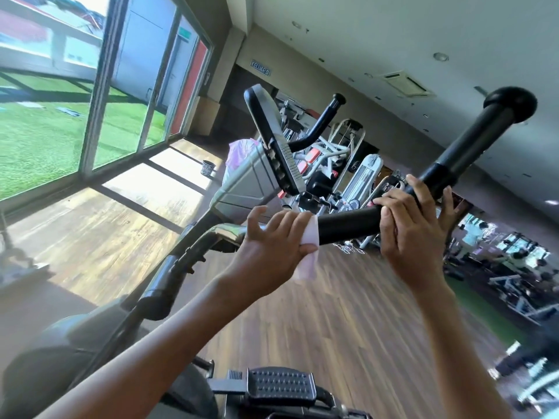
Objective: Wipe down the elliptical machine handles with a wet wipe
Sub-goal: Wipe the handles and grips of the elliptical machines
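The near black handle (348, 226) of the elliptical machine runs from lower left up to a round knob (511, 104) at upper right. My left hand (272, 240) wraps a white wet wipe (310, 240) around the low end of the handle's black grip, where it meets the chrome tube. My right hand (414, 225) grips the same handle higher up, at its bend. The machine's console (278, 149) stands edge-on behind, and the far handle (320, 122) rises beyond it.
A ribbed foot pedal (281, 385) sits below my arms. Large windows (75, 116) line the left wall over a wooden floor (332, 313). Other gym machines (357, 176) stand behind the console, and more equipment fills the far right.
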Motion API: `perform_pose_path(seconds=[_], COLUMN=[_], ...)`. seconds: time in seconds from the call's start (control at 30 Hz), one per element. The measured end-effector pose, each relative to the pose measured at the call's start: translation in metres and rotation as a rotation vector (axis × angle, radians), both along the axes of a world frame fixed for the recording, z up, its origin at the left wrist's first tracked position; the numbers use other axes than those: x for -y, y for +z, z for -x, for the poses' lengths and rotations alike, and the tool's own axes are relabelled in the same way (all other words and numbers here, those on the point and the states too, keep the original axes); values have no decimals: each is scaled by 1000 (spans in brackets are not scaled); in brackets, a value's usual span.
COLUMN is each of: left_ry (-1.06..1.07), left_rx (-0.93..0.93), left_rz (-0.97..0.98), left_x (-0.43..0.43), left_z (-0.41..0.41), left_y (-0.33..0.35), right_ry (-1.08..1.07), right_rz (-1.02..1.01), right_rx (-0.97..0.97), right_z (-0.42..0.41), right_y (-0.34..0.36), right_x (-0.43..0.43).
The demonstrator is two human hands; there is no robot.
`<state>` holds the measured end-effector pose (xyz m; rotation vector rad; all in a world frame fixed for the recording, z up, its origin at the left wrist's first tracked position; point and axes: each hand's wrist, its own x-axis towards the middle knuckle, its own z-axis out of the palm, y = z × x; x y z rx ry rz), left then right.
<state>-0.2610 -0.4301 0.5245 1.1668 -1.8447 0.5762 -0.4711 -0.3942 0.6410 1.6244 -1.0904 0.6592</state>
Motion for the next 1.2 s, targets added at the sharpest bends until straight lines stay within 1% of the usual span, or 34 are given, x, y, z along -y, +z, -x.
perform_pose_path(seconds=[0.17, 0.27, 0.37, 0.43, 0.5, 0.6, 0.73, 0.87, 0.93, 0.97, 1.07, 1.13, 1.2], left_ry=[-95, -64, -78, -102, -74, -73, -104, -121, -84, -46, -26, 48, -40], left_rx=[-110, -112, -109, -111, -123, -155, -244, -185, -141, -118, -135, -103, -129], left_rz=[-54, -19, -4, -31, -53, -150, -139, -13, -2, -17, -281, -303, -256], left_x=[10, 9, 6, 12, 21, 22, 8, -10, -12, -8, 21, 40, 37], left_z=[-33, -16, 1, -11, -32, -43, -32, 0, 16, 16, -5, -18, -18], left_y=[-35, -25, -13, -23, -45, -65, -53, -18, -8, -9, -35, -55, -51], right_ry=[-1, -25, -26, -27, -33, -31, -13, 11, 28, 29, 7, 3, -2], right_rz=[-10, -30, -65, -79, -91, -96, -85, -52, -47, -47, -56, -70, -69], right_rx=[6, 21, -8, -23, -23, -10, 25, 33, 44, 40, 6, -6, -24], right_z=[1, -5, -1, 0, -1, -3, -5, -4, -4, -4, -1, 0, 0], right_y=[-1, -2, 0, 2, 1, -1, -4, -7, -8, -8, -7, -6, -5], right_x=[-1, -1, -6, -8, -9, -10, -7, -3, -2, -2, -3, -4, -4])
